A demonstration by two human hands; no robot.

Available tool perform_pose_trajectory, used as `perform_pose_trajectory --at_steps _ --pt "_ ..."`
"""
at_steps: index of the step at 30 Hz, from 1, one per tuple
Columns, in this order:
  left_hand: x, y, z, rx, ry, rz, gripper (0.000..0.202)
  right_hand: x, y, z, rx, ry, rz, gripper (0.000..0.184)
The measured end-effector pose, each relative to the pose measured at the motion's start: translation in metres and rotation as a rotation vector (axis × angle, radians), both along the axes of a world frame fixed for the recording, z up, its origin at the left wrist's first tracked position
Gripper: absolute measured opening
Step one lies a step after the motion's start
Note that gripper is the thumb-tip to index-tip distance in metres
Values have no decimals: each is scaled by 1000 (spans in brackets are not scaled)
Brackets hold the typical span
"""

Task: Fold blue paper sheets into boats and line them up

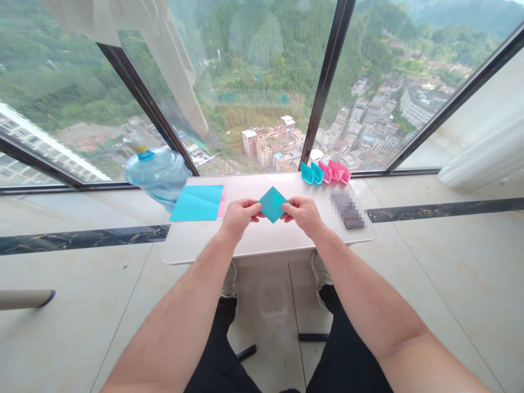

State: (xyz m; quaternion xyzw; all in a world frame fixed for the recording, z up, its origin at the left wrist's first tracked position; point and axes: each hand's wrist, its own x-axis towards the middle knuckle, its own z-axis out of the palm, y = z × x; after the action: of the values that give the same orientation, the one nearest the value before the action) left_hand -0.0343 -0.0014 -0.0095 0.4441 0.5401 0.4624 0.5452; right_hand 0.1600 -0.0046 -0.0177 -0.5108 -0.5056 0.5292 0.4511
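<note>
Between my two hands is a small piece of folded turquoise paper, shaped like a diamond with one point toward me. My left hand pinches its left corner between thumb and fingers. Its right corner is gripped the same way by my right hand. The paper is held above the middle of the small white table. A stack of flat turquoise sheets lies left of my hands, with pink paper showing at its right edge.
Folded turquoise paper boats and pink paper boats line the table's back right edge. A pixelated phone-like object lies at the right. Behind the left corner stands a large blue water bottle. Tall windows rise just beyond the table.
</note>
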Motion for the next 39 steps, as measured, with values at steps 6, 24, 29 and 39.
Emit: perform_pose_trajectory --at_steps 6,24,29,39 --pt "-1 -2 7 23 71 -28 24 10 1 2 37 10 103 33" --pt "2 -6 13 -19 11 -31 22 14 0 5 29 42 193 49" --pt "1 -8 14 -17 19 -55 20 14 0 5 51 24 197 43" --pt "1 -5 9 10 -1 14 19 12 0 2 15 153 205 46"
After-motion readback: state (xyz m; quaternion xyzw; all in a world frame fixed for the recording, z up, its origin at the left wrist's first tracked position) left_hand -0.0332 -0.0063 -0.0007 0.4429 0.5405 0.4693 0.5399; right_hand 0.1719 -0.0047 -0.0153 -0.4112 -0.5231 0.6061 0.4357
